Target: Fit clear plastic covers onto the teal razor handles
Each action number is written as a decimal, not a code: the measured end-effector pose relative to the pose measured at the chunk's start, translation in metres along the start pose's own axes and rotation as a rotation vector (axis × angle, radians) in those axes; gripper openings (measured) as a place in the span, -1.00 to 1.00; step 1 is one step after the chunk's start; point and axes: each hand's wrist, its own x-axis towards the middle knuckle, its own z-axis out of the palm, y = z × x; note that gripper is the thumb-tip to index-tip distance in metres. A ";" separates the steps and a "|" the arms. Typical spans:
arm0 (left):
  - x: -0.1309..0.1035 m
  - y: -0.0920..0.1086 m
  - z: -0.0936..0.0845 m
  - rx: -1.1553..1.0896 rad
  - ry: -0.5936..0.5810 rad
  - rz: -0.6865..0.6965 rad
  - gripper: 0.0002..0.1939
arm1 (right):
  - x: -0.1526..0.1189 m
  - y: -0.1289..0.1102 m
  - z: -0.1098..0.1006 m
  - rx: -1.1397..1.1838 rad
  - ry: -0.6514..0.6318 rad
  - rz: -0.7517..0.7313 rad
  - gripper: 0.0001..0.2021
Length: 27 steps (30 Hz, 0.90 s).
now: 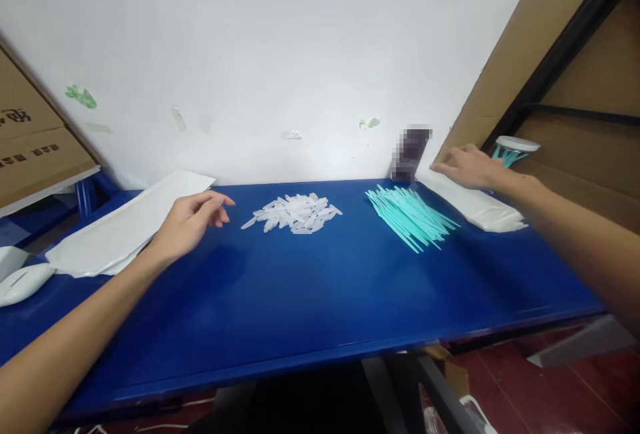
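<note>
My left hand hovers over the left part of the blue table, fingers loosely bent and a little apart, with nothing visible in them. To its right lies a loose heap of small, translucent white pointed plastic pieces. My right hand is raised at the back right, fingers loosely bent and pointing left, and no object shows in it. Below it lies a flat white packet. Between the white heap and this packet is a pile of thin turquoise sticks. Neither hand touches either pile.
White sheets or bags lie left on the blue table. White rounded objects sit at the far left edge. A white-lidded container with turquoise contents stands behind my right wrist. A pixelated dark object leans on the wall.
</note>
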 end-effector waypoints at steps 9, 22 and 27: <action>0.004 -0.034 0.009 0.412 0.084 0.080 -0.55 | -0.038 -0.085 -0.016 0.059 -0.171 -0.284 -0.58; -0.001 -0.031 0.009 0.437 0.055 0.103 -0.56 | -0.050 -0.071 -0.001 0.118 -0.454 -0.214 -0.37; -0.001 -0.032 0.009 0.431 0.032 0.110 -0.55 | -0.048 -0.079 -0.002 0.110 -0.473 -0.213 -0.38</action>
